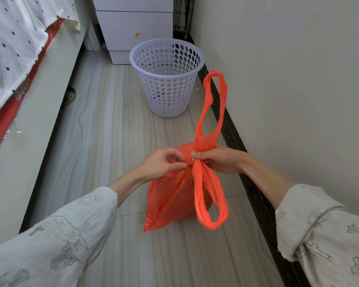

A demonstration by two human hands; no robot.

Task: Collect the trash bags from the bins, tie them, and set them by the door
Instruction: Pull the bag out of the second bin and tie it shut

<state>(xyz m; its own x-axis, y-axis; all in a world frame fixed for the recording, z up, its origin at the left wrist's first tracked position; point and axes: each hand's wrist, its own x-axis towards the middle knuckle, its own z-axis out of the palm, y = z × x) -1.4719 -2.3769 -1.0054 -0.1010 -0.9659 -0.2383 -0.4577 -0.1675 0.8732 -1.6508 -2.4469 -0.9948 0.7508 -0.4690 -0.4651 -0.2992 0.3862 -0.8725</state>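
Orange bag (170,195) pinched at its knot by both hands' fingers (175,166), contents seemingly hidden.

Orange-red bag (174,195), white perforated bin (167,79)

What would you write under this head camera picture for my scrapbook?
Two hands, left hand and right hand, tie the handles of an orange trash bag near the white bin.
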